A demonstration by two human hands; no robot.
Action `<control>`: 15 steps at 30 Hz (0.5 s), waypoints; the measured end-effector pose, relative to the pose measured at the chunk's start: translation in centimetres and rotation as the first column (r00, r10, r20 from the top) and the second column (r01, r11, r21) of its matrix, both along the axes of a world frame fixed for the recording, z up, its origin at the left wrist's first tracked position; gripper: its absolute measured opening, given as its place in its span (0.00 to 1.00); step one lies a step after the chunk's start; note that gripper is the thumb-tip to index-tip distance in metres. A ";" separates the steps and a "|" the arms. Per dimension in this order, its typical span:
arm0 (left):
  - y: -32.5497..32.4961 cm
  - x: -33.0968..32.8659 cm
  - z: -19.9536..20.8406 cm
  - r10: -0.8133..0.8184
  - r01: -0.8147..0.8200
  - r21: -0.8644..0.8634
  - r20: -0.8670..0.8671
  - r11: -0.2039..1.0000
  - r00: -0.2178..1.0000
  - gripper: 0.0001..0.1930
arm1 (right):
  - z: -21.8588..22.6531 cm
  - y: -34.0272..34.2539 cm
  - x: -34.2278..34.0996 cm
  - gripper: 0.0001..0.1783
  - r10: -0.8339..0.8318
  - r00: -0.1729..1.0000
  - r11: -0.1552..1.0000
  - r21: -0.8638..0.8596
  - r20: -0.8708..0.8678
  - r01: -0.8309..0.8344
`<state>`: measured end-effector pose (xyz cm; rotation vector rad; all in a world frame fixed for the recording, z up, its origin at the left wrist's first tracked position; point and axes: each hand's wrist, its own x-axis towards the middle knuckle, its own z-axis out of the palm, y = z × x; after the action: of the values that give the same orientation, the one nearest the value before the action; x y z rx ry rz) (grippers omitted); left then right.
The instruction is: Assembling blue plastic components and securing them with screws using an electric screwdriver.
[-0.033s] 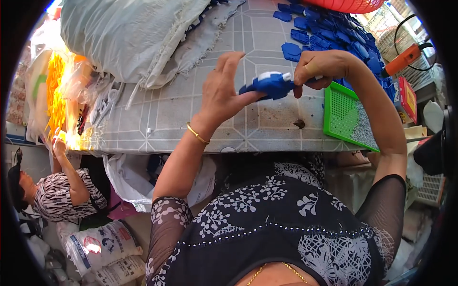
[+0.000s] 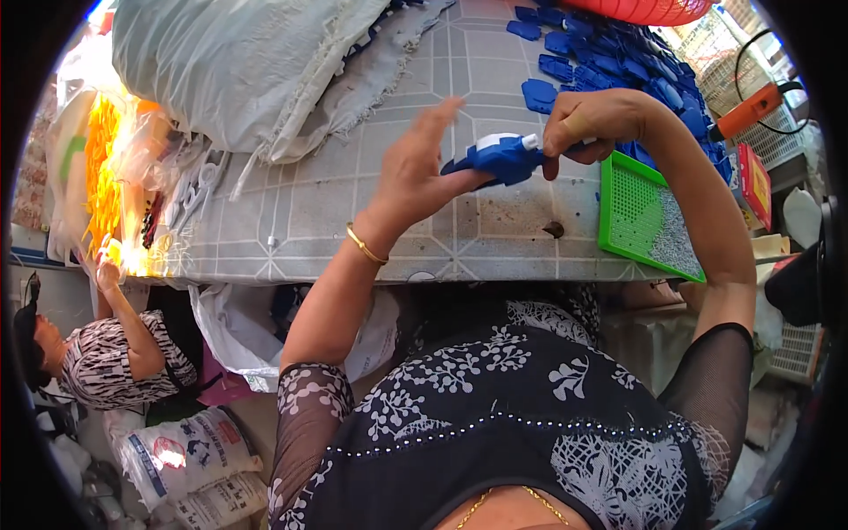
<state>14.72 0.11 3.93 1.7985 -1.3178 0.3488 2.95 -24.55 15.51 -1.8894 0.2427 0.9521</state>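
A blue plastic piece with a white part on top and a short white tip (image 2: 507,161) is held above the table; its exact kind I cannot make out. My right hand (image 2: 590,126) is closed in a pinch at its right end, with a tan strip wrapped around one finger. At the other end, the thumb of my left hand (image 2: 411,172) touches the piece from below. The left fingers stand up and apart, slightly blurred. Many similar flat blue plastic pieces (image 2: 609,66) lie heaped at the far right of the table.
A green mesh tray (image 2: 609,208) holding small grey bits sits at the table's right edge. Beyond it are a red box (image 2: 753,181) and an orange-handled tool (image 2: 746,112). A large white woven sack (image 2: 238,71) covers the far left. Another person (image 2: 110,358) works at left.
My left fingers have shifted slightly and look more blurred. The blue piece and my right hand have barely moved.
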 end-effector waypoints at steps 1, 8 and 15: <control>-0.1 0.9 -2.1 -0.145 0.165 0.056 -0.263 0.985 0.954 0.33 | 0.5 0.7 0.7 0.24 -0.018 0.998 0.998 -0.067 0.058 0.021; -2.4 -2.8 -3.6 -0.291 -0.071 -0.310 -0.935 0.948 0.200 0.12 | -5.0 2.4 2.1 0.38 -0.449 0.704 0.842 -0.004 0.550 0.540; 0.1 -2.1 -2.7 0.076 0.304 0.175 -0.947 0.937 0.312 0.18 | -13.4 3.5 0.9 0.31 -0.180 0.673 0.878 -0.191 0.718 0.439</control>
<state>12.63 0.25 1.20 1.6276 -0.5800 -1.0107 3.90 -21.06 2.15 -2.2953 0.2912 -0.0871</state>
